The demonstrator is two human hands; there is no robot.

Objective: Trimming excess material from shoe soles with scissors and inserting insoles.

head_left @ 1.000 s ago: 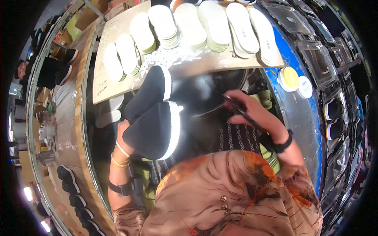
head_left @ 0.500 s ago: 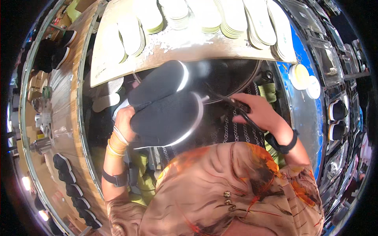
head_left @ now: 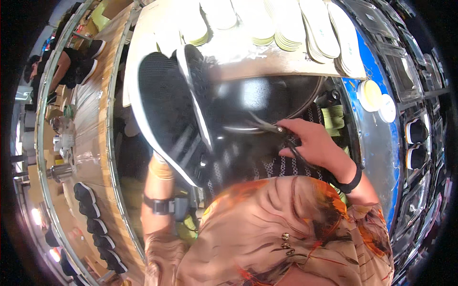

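2 round tubs [head_left: 370,95] sat side by side on a blue-edged metal counter [head_left: 376,157] at right; beyond were clear plastic trays [head_left: 399,71] and 2 dark shoes [head_left: 417,132]; at left, a black shoe row [head_left: 98,227] lined a wooden bench [head_left: 91,159].

The dark shoes [head_left: 162,95] hid the left fingers. Motion blur smeared the scissors [head_left: 280,129] in the right hand [head_left: 315,142]. The picture's top edge cut off several pale insoles [head_left: 318,33].

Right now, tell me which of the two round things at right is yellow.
The tub, on the left: its top is pale yellow; the disc beside it is white.
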